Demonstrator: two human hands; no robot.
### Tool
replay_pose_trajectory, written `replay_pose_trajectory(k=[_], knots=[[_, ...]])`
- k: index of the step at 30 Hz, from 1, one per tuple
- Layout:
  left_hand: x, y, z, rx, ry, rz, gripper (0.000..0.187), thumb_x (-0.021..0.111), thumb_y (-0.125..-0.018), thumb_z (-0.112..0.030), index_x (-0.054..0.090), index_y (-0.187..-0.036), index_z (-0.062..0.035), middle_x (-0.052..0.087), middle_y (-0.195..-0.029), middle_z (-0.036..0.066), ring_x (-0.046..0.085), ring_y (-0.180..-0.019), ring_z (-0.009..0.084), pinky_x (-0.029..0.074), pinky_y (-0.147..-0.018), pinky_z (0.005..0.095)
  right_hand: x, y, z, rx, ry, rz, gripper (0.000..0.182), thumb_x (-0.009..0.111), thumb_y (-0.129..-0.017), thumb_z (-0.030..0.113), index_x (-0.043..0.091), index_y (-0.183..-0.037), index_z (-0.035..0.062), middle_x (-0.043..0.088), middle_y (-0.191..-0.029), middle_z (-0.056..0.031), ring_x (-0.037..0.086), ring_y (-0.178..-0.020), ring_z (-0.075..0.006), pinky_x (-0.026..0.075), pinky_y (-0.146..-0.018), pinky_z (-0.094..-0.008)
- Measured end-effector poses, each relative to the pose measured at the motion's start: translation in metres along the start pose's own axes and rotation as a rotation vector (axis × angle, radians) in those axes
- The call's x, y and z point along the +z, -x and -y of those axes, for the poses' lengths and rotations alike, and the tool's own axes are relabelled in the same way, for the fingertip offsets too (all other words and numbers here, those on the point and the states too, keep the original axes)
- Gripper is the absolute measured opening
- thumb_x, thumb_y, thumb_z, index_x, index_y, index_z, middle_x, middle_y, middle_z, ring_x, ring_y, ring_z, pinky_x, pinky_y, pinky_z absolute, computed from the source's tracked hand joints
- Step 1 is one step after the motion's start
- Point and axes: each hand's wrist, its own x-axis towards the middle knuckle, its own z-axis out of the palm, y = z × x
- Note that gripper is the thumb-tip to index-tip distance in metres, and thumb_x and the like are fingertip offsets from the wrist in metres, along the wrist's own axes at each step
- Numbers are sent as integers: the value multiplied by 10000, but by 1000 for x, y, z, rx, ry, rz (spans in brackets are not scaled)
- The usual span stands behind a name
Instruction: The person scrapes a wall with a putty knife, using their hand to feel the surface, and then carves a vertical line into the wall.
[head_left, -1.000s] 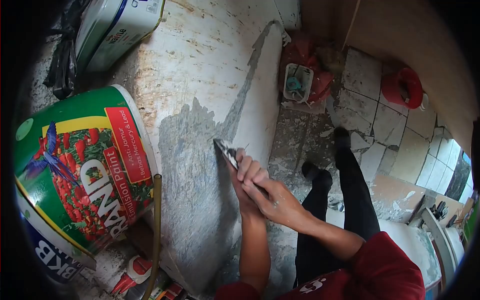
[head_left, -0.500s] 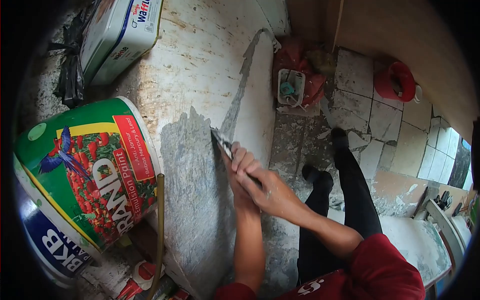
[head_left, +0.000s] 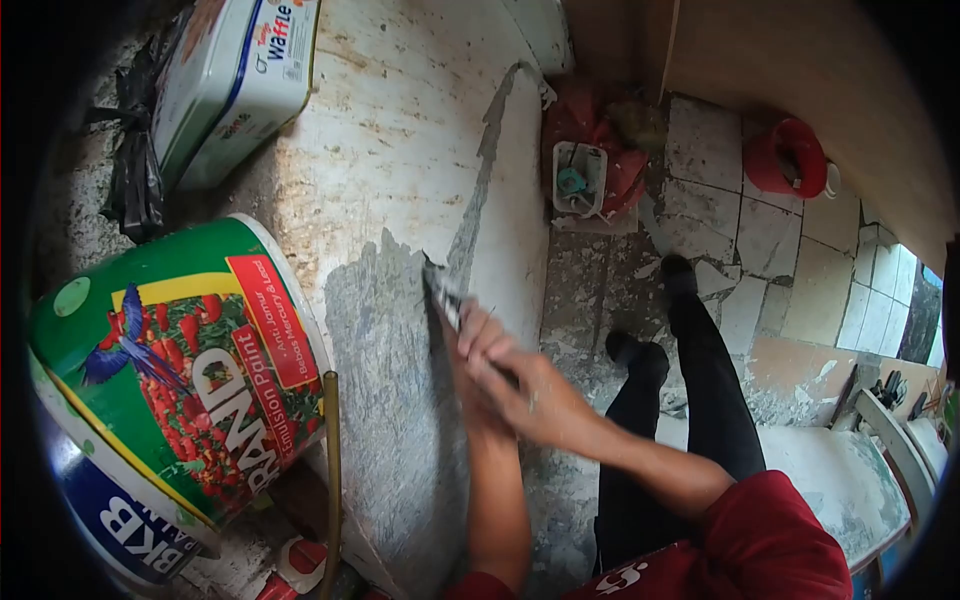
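My right hand [head_left: 520, 382] is closed around the handle of a metal scraper [head_left: 447, 300]. My left hand [head_left: 482, 400] lies against the same tool from the near-left side, its fingers partly hidden behind the right. The dark tip of the blade touches a white painted surface [head_left: 375, 150], at the upper right edge of a rough grey patch [head_left: 385, 340] where the white coat is gone. A narrow grey strip [head_left: 480, 190] runs from near the blade up to the far edge of that surface.
On the left stand a green paint bucket [head_left: 80, 330], a blue paint bucket [head_left: 100, 490], a waffle tin [head_left: 225, 140] and a black plastic bag [head_left: 140, 190]. Beyond lie a white plastic container [head_left: 590, 200] and a red bucket [head_left: 775, 165]. A chair [head_left: 840, 480] is at right.
The view has shifted slightly, so the green bucket and tin sit a little lower or further left. The blade tip stays at nearly the same spot; both hands keep their hold.
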Motion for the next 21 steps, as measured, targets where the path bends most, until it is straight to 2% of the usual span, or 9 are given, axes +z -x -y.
replay_pose_trajectory(k=[2,7,10,13,14,15,17,18,21], knots=[[15,-27,9,60,-40,-121,359,334,-1003,-427,409,-876,-99,372,-582,-25,374,-493,97,393,-560,259,-7,-14,1,42,-6,-2,258,545,-930,218,576,-877,-33,588,-735,-203,621,-672,-259,485,-642,-347],[0,-1,13,71,-81,35,289,343,-1015,-352,402,-895,-96,365,-597,-31,379,-520,90,401,-586,275,-10,5,-3,111,36,55,258,545,-931,219,579,-893,-35,584,-747,-221,633,-704,-270,479,-648,-361],[-1,3,3,58,-111,-38,261,370,-1010,-312,412,-903,-78,371,-605,-37,382,-537,78,393,-601,257,-5,3,2,89,-33,43,280,526,-940,220,580,-889,-50,602,-750,-204,638,-720,-257,482,-658,-368],[6,-34,4,82,-194,-126,231,419,-996,-284,432,-911,-70,380,-633,-43,373,-551,59,374,-598,231,-17,-26,3,108,-84,24,297,518,-945,227,575,-888,-58,605,-750,-206,643,-738,-256,488,-677,-376],[5,-35,7,93,-196,-107,223,424,-994,-276,432,-908,-71,387,-635,-40,377,-552,66,377,-601,236,-26,-28,11,411,-101,140,302,518,-947,234,575,-890,-56,591,-736,-209,644,-740,-262,487,-681,-366],[3,-34,11,105,-194,-93,216,429,-992,-269,432,-905,-71,393,-637,-37,381,-553,72,381,-604,240,-25,-24,6,316,-47,117,304,517,-948,238,574,-893,-56,588,-735,-208,643,-737,-263,486,-679,-363],[-12,-19,5,10,-83,87,204,439,-986,-259,432,-895,-76,409,-639,-28,404,-561,88,391,-610,250,-16,-7,-6,114,62,66,310,516,-951,246,572,-899,-55,581,-732,-206,640,-731,-263,485,-673,-355],[-11,-10,4,24,-147,115,198,442,-982,-261,434,-892,-85,429,-649,-20,425,-572,98,405,-620,258,-14,0,-4,146,29,115,312,518,-949,255,565,-921,-52,578,-738,-207,639,-730,-261,485,-674,-352],[-16,-7,-9,-81,-157,46,213,462,-972,-285,436,-883,-92,443,-665,-18,433,-571,91,409,-622,248,-9,-7,-6,66,-7,73,318,513,-952,260,564,-920,-53,584,-738,-203,632,-722,-242,486,-670,-354]])
